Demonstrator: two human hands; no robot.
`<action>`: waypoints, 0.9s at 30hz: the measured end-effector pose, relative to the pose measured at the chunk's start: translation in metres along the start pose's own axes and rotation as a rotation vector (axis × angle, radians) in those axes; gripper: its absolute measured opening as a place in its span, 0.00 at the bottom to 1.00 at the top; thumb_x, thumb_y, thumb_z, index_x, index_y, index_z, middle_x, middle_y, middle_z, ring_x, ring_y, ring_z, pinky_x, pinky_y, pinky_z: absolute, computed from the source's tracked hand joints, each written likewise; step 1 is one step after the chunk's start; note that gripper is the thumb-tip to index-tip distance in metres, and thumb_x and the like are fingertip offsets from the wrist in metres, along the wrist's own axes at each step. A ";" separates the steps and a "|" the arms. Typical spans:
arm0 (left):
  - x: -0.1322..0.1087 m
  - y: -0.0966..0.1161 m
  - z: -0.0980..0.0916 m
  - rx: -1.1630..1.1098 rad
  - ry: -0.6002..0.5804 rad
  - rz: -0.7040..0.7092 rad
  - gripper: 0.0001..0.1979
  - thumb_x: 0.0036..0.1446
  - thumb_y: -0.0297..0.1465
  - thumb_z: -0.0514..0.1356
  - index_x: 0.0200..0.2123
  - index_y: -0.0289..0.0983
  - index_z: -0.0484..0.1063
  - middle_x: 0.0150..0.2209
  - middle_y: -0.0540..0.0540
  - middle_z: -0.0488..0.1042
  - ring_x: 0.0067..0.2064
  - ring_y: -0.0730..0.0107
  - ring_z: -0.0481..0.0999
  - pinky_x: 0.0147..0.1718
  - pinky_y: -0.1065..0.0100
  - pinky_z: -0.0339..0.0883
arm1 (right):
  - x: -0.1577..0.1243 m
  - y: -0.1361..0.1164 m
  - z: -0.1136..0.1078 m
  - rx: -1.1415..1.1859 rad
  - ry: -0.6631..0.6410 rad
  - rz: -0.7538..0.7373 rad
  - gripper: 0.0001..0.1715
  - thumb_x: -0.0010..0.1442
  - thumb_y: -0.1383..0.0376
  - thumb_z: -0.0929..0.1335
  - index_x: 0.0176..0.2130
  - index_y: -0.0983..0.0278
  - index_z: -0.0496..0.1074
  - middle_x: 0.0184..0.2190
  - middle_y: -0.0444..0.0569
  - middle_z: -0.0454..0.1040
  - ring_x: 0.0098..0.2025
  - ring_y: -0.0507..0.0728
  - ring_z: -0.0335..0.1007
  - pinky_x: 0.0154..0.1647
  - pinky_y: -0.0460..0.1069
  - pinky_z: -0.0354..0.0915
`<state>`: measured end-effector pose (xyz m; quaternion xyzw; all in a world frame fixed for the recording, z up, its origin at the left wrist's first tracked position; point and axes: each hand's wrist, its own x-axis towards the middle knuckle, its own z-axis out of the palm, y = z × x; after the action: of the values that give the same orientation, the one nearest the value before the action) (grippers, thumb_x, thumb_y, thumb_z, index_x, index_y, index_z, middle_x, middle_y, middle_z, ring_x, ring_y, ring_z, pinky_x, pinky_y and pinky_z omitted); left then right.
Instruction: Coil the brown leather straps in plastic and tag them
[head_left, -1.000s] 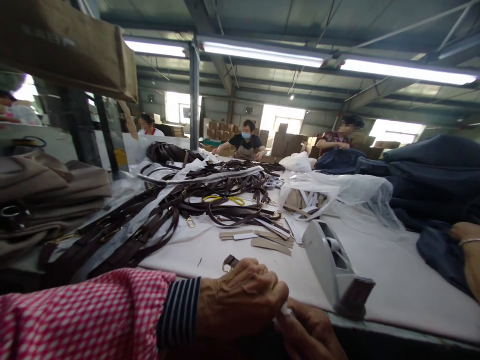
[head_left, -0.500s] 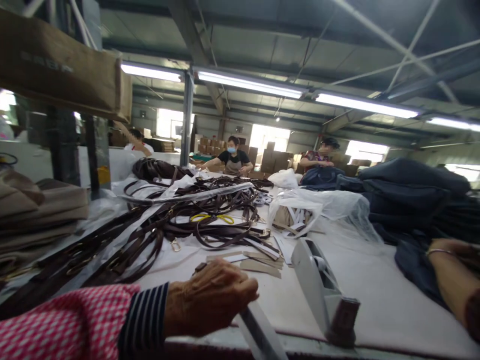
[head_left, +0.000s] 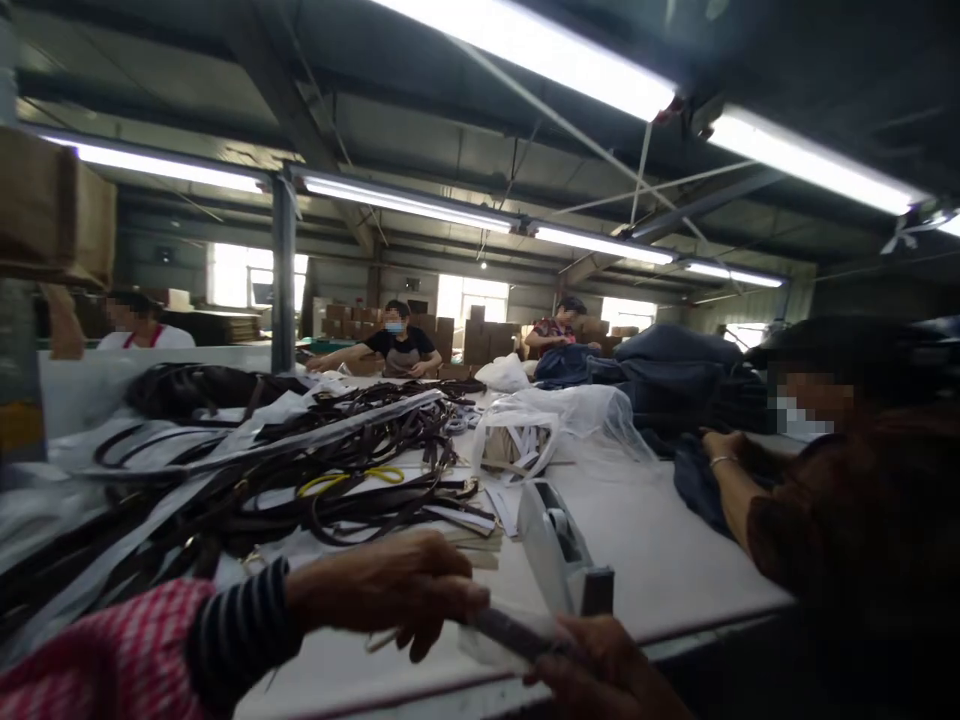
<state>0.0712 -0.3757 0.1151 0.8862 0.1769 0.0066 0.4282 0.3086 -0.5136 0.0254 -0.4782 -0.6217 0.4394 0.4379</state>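
My left hand (head_left: 390, 585), in a striped cuff and red checked sleeve, is closed with thumb and fingertips at one end of a dark strap (head_left: 510, 634). Pale, see-through wrapping shows around the strap. At its other end my right hand (head_left: 604, 665) grips it, slightly blurred, low in the picture. The strap slants down to the right between both hands, above the table's front edge. Just beyond it stands a grey tape dispenser (head_left: 553, 550). A thin pale loop shows under my left fingers; what it belongs to is unclear.
Dark brown straps (head_left: 262, 500) with metal buckles cover the left of the white table (head_left: 637, 560). Behind the dispenser lies a clear bag (head_left: 517, 440) of beige strips. Dark blue bags (head_left: 667, 370) are piled at right. A co-worker's arm (head_left: 739, 500) reaches in nearby; several people work around the table.
The view has swung right, bringing more of the nearby co-worker into sight. My right hand has come into view and holds the strap opposite my left hand.
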 end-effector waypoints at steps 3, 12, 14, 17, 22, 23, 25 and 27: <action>-0.007 -0.001 -0.023 -0.193 -0.073 -0.065 0.20 0.62 0.47 0.62 0.34 0.35 0.76 0.22 0.51 0.71 0.22 0.74 0.66 0.22 0.74 0.58 | 0.007 -0.006 -0.010 -0.070 -0.026 0.012 0.29 0.68 0.43 0.67 0.37 0.67 0.74 0.19 0.37 0.56 0.21 0.47 0.47 0.21 0.46 0.44; -0.016 0.017 -0.032 0.478 0.144 0.005 0.08 0.63 0.30 0.59 0.31 0.38 0.73 0.26 0.53 0.70 0.30 0.71 0.68 0.29 0.72 0.56 | 0.015 0.003 -0.009 -0.350 0.073 0.022 0.28 0.71 0.45 0.63 0.30 0.63 0.68 0.20 0.38 0.60 0.25 0.50 0.53 0.28 0.47 0.52; -0.018 0.018 -0.031 0.604 0.199 0.033 0.08 0.65 0.29 0.57 0.32 0.39 0.72 0.27 0.53 0.70 0.30 0.71 0.68 0.29 0.72 0.56 | 0.015 0.010 -0.013 -0.346 0.098 0.001 0.28 0.71 0.44 0.63 0.31 0.63 0.70 0.20 0.38 0.58 0.24 0.50 0.52 0.26 0.47 0.51; -0.020 0.009 -0.033 0.403 0.217 -0.028 0.08 0.66 0.31 0.56 0.33 0.38 0.70 0.27 0.52 0.70 0.28 0.72 0.69 0.27 0.73 0.59 | 0.011 0.011 -0.020 -0.366 0.110 0.014 0.29 0.71 0.44 0.62 0.31 0.63 0.69 0.21 0.39 0.57 0.25 0.50 0.52 0.25 0.47 0.50; -0.023 -0.013 -0.031 -0.073 0.095 -0.104 0.12 0.63 0.40 0.62 0.35 0.37 0.73 0.24 0.54 0.68 0.25 0.74 0.63 0.25 0.74 0.56 | 0.003 -0.010 -0.022 -0.330 0.058 0.080 0.26 0.69 0.44 0.64 0.35 0.62 0.72 0.23 0.39 0.60 0.25 0.51 0.54 0.26 0.47 0.55; -0.024 -0.015 -0.028 -0.087 0.088 -0.095 0.13 0.62 0.41 0.63 0.36 0.37 0.74 0.23 0.54 0.67 0.25 0.74 0.61 0.25 0.73 0.54 | 0.002 -0.014 -0.022 -0.325 0.051 0.074 0.26 0.69 0.43 0.64 0.35 0.62 0.72 0.23 0.39 0.59 0.25 0.51 0.54 0.26 0.47 0.56; -0.027 -0.016 -0.022 -0.058 0.091 -0.099 0.13 0.62 0.41 0.62 0.34 0.36 0.75 0.22 0.55 0.65 0.24 0.74 0.61 0.24 0.73 0.53 | 0.003 -0.018 -0.021 -0.385 0.072 0.038 0.28 0.70 0.43 0.63 0.32 0.62 0.71 0.21 0.39 0.59 0.25 0.51 0.56 0.29 0.47 0.59; -0.029 -0.014 -0.013 0.093 0.163 -0.107 0.13 0.64 0.40 0.59 0.32 0.37 0.73 0.23 0.53 0.68 0.25 0.73 0.64 0.25 0.73 0.56 | 0.005 -0.017 -0.020 -0.513 0.137 -0.031 0.28 0.71 0.45 0.63 0.29 0.62 0.69 0.22 0.40 0.61 0.26 0.51 0.58 0.30 0.47 0.60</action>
<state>0.0371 -0.3673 0.1164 0.8910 0.2582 0.0478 0.3704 0.3235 -0.5088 0.0469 -0.5927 -0.6888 0.2272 0.3501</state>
